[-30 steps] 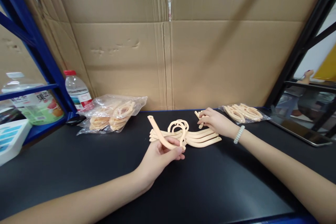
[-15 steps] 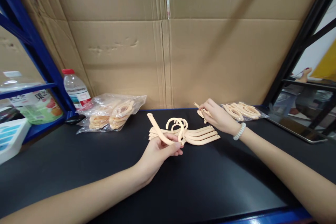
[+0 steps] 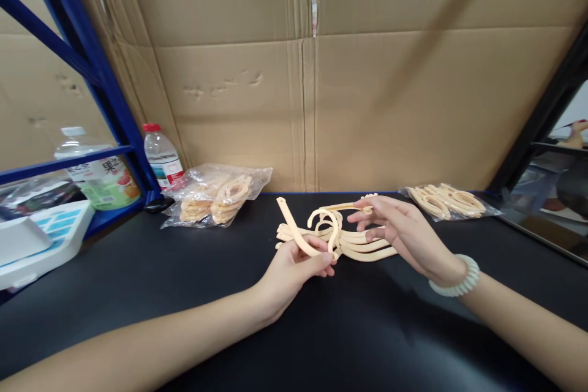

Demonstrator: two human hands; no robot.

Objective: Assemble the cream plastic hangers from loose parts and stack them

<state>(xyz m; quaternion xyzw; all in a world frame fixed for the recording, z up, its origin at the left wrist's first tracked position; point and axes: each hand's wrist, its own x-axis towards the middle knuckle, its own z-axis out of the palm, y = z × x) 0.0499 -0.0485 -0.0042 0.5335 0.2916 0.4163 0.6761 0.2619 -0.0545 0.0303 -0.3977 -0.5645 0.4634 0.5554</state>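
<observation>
**Bringing two cream hanger parts together above the stack**

At centre frame your left hand (image 3: 294,266) is pinched on a curved cream plastic hanger arm (image 3: 294,234), thumb and fingers closed round its lower end; your right hand (image 3: 404,234) grips a thin cream plastic strip (image 3: 342,207) at its fingertips, carrying it left toward the arm; keep the arm tilted steady and line up the ends before pressing; work just above the stack of cream plastic hangers (image 3: 356,245) on the black tabletop (image 3: 184,282). Where the two parts should meet lies behind the stack's hooks and is hard to make out; the clear plastic bags of parts, left of centre (image 3: 215,199) and at right (image 3: 448,201), blur their contents; the right edge of the frame cuts off your right forearm.
</observation>
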